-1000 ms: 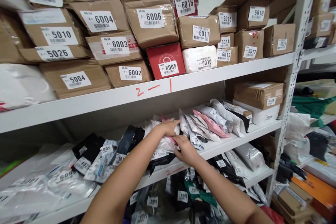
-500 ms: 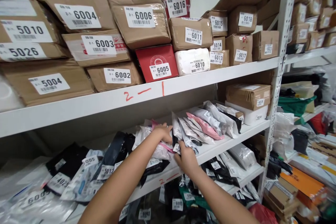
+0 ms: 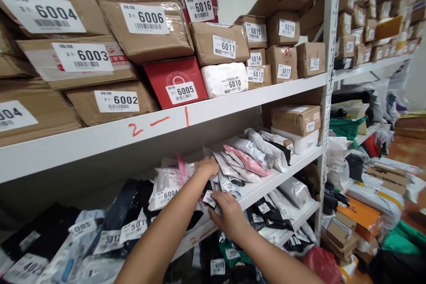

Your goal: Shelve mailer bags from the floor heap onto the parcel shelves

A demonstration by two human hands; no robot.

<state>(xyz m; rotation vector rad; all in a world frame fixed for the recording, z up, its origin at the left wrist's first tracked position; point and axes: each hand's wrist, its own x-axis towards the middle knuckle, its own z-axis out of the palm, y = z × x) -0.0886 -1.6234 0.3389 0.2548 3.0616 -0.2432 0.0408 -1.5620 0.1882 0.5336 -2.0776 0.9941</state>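
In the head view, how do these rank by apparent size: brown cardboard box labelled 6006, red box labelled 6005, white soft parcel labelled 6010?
1. Brown cardboard box labelled 6006
2. Red box labelled 6005
3. White soft parcel labelled 6010

The 6006 box is also nearer the camera, so true sizes are unsure.

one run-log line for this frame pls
left hand: on upright grey plastic mailer bags | right hand: fingering labelled bag edges, grip unclear | site: white metal middle shelf | above: red box 6005

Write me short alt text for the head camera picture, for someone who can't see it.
Two bare hands sort through a row of soft mailer bags on a white metal shelf: the left hand presses into the bags, the right hand fingers a small label at the shelf's front edge. Above, numbered cardboard boxes and a red box marked 6005 fill the upper shelf.
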